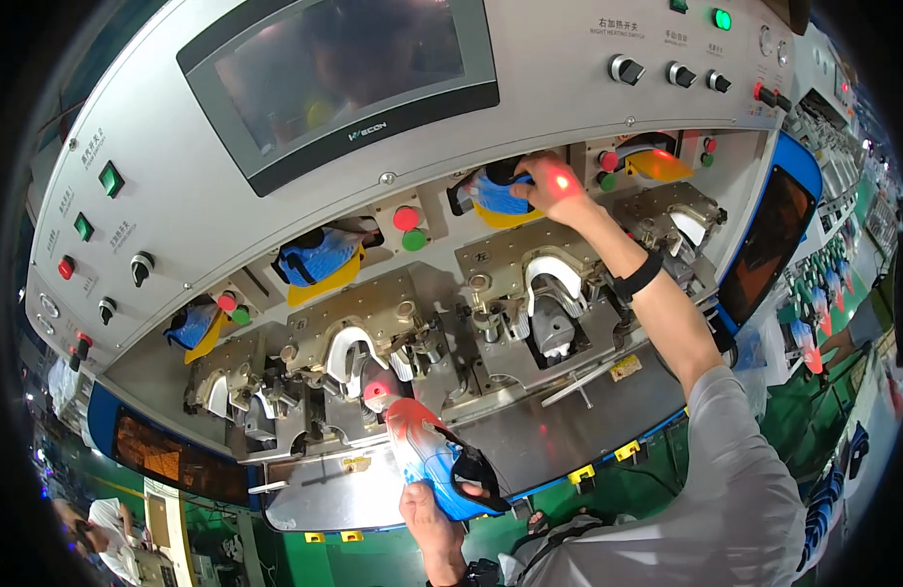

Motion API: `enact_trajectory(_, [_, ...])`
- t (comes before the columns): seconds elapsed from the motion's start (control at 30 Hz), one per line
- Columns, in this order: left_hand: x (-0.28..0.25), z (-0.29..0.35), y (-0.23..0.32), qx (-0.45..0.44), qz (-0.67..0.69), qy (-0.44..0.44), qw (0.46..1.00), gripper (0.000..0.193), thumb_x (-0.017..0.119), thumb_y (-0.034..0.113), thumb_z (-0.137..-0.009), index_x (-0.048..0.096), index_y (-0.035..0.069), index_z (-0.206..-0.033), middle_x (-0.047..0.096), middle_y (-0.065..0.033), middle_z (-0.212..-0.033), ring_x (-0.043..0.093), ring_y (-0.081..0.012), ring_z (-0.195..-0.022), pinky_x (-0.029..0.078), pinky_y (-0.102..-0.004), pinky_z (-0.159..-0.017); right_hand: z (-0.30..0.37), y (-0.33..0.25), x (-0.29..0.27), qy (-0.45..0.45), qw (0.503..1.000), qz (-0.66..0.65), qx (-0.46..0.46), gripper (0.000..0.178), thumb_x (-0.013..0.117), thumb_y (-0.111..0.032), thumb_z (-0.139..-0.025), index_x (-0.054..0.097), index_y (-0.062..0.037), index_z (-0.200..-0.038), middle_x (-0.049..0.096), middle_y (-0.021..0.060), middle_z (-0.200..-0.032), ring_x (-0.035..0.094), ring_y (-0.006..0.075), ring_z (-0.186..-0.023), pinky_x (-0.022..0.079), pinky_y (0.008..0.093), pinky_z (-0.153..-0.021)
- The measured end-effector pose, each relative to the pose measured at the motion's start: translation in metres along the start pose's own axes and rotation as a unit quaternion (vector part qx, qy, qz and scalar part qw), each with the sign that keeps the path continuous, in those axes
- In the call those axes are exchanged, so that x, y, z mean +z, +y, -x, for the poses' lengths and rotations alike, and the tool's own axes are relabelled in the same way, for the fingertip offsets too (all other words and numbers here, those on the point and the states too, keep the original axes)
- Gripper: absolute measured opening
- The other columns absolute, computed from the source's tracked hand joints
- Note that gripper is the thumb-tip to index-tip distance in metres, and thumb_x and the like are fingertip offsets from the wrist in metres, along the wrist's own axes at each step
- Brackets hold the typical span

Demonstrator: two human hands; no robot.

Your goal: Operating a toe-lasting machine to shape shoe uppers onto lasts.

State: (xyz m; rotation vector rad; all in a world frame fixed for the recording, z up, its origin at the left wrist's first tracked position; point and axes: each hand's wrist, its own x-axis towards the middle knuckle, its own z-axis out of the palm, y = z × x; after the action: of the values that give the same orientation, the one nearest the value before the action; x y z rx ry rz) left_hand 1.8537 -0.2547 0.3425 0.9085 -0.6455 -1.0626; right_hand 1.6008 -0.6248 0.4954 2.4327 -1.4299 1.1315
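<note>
A red, white and blue shoe upper (427, 458) was gripped in the left hand (434, 523), above the machine's front ledge (324, 501). The right hand (554, 188) was positioned at a blue upper (500, 193) set over a yellow form (510, 218) beneath the control panel (554, 59); whether its fingers were closed on that upper could not be determined.

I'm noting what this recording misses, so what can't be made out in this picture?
All in the head view:
- Most fingers of the left hand: hidden behind the red, white and blue shoe upper.
- The right hand's exact grip at the blue upper: partly covered by the hand itself.
- Any display on the screen: too dark, with reflections.
- Most of the co-worker at far right: cut off by the dark lens rim.
</note>
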Motion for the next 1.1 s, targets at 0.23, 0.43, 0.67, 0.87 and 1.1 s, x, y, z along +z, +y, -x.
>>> enact_trajectory(0.23, [0.006, 0.008, -0.004, 0.050, -0.026, 0.012, 0.998, 0.070, 0.046, 0.059, -0.095, 0.049, -0.008, -0.114, 0.063, -0.0186, -0.071, 0.063, -0.0278, -0.053, 0.056, -0.0388, -0.050, 0.051, 0.004, -0.014, 0.170, 0.983, -0.054, 0.054, 0.038, 0.072, -0.029, -0.081, 0.064, -0.0057, -0.110, 0.064, 0.0156, -0.114, 0.066, 0.0334, -0.090, 0.053, 0.0413, -0.077])
enact_trajectory(0.43, [0.039, 0.022, -0.032, 0.086, 0.011, 0.109, 0.990, 0.073, 0.035, 0.063, -0.097, 0.042, -0.002, -0.128, 0.064, -0.0179, -0.085, 0.062, -0.0248, -0.057, 0.055, -0.0366, -0.055, 0.079, 0.141, -0.005, 0.162, 0.939, -0.210, 0.218, 0.041, 0.065, -0.034, -0.090, 0.064, 0.0019, -0.071, 0.062, 0.0099, -0.059, 0.057, 0.0196, -0.056, 0.044, 0.0348, -0.056])
enact_trajectory(0.67, [0.136, 0.045, -0.062, 0.127, 0.069, 0.087, 0.986, 0.066, 0.032, 0.064, -0.098, 0.052, 0.004, -0.115, 0.059, -0.0054, -0.074, 0.057, -0.0201, -0.069, 0.049, -0.0370, -0.071, 0.073, 0.167, -0.008, 0.162, 0.968, -0.157, 0.112, 0.037, 0.065, -0.033, -0.089, 0.065, 0.0027, -0.081, 0.060, 0.0226, -0.069, 0.062, 0.0346, -0.065, 0.047, 0.0428, -0.062])
enact_trajectory(0.87, [0.255, 0.028, -0.091, 0.097, 0.195, -0.033, 0.976, 0.073, 0.043, 0.074, -0.086, 0.059, 0.008, -0.113, 0.062, -0.0009, -0.093, 0.056, -0.0176, -0.086, 0.046, -0.0354, -0.080, 0.233, 0.064, -0.168, -0.101, 0.832, -0.525, -0.145, 0.056, 0.083, -0.040, -0.075, 0.065, -0.0026, -0.112, 0.066, 0.0070, -0.114, 0.062, 0.0124, -0.075, 0.049, 0.0226, -0.062])
enact_trajectory(1.1, [0.375, -0.006, -0.142, -0.003, 0.149, -0.217, 0.965, 0.070, 0.050, 0.061, -0.093, 0.048, 0.003, -0.132, 0.059, -0.0095, -0.124, 0.057, -0.0274, -0.113, 0.043, -0.0437, -0.101, 0.273, 0.086, -0.225, 0.196, 0.963, -0.159, -0.097, 0.035, 0.083, -0.021, -0.066, 0.066, -0.0092, -0.095, 0.068, 0.0042, -0.092, 0.061, 0.0226, -0.080, 0.042, 0.0348, -0.070])
